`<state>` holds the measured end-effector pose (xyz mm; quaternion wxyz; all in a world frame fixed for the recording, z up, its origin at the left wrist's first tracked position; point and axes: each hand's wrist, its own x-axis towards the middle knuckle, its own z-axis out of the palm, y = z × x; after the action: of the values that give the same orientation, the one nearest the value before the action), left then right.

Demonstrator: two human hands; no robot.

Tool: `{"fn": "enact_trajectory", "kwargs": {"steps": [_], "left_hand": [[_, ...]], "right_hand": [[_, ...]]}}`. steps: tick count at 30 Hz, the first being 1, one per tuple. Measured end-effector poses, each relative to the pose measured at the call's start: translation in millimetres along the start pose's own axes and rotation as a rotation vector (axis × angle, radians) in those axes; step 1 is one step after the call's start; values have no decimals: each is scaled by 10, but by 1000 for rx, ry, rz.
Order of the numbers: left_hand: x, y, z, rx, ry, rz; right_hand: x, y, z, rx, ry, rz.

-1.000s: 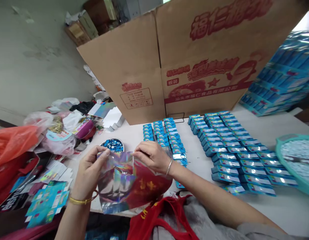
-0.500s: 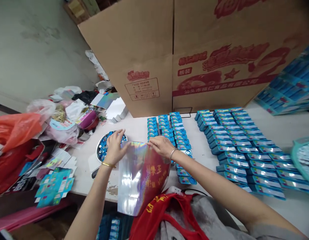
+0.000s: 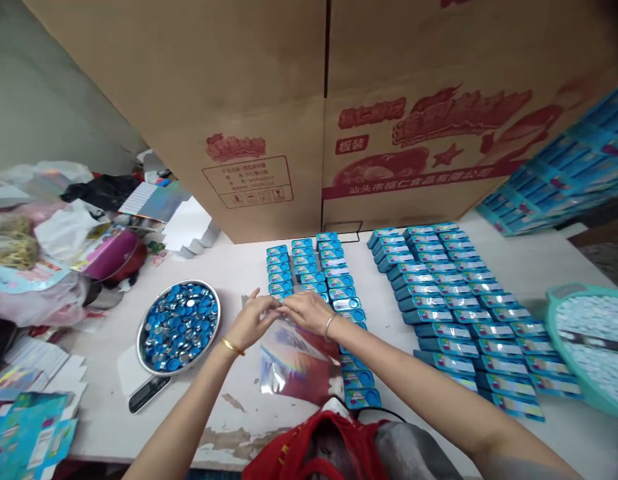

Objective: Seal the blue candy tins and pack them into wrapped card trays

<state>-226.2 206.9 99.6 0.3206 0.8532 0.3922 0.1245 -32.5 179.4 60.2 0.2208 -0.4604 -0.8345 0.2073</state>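
A shiny rainbow-tinted plastic bag [image 3: 283, 373] hangs low over the table in front of my body, its lower part looking reddish. My left hand [image 3: 253, 321] pinches its top edge. Right beside it, my right hand [image 3: 307, 311] grips the same edge, fingertips nearly touching those of the left. What the fingers do at the rim is partly hidden. To the left of my left hand stands a round metal bowl [image 3: 140, 343] full of small blue and silver caps. Behind and beside my right hand run rows of small blue boxes [image 3: 339, 281].
A kitchen scale [image 3: 147, 393] sits under the bowl. More blue boxes [image 3: 439, 287] stand in rows on the right, near a teal basket [image 3: 563, 373] of small pale pieces. A large cardboard carton [image 3: 269, 100] walls off the back. Plastic bags and flattened cartons [image 3: 29, 427] clutter the left.
My hands have come together along the bag's top edge, the left one moving right from its open pose to a pinch. The bag now lies flatter over the table. The view has shifted.
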Motion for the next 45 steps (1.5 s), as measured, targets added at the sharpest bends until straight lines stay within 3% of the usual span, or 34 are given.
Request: {"fn": "enact_trajectory", "kwargs": {"steps": [5, 11, 13, 17, 20, 24, 28, 30, 33, 37, 40, 45], "left_hand": [[326, -221, 75, -118, -114, -106], [706, -532, 103, -285, -256, -312], [846, -540, 217, -226, -206, -277], [1133, -452, 525, -62, -45, -60], [1330, -412, 695, -57, -92, -36], [1548, -488, 762, -157, -133, -88], [1702, -616, 804, -197, -123, -155], [1744, -647, 852, -132, -121, -177], [1769, -596, 936, 105, -40, -150], [1813, -416, 1028, 331, 35, -17], [1869, -354, 1079, 379, 13, 24], [1906, -431, 1154, 364, 29, 64]], "right_hand": [[11, 324, 3, -22, -68, 31], [-57, 746, -122, -85, -206, 216], [-33, 869, -133, -85, -213, 282], [34, 1131, -128, 44, -192, 361], [25, 1349, -145, 286, -168, 313], [-45, 1589, -143, 537, -41, 299], [-53, 1696, -41, 618, 133, 539], [-33, 1718, 27, 757, 150, 618], [-1, 1744, 120, 867, 146, 626], [38, 1779, 211, 843, 253, 676], [77, 1801, 246, 856, 273, 722], [134, 1823, 231, 919, 243, 820]]}}
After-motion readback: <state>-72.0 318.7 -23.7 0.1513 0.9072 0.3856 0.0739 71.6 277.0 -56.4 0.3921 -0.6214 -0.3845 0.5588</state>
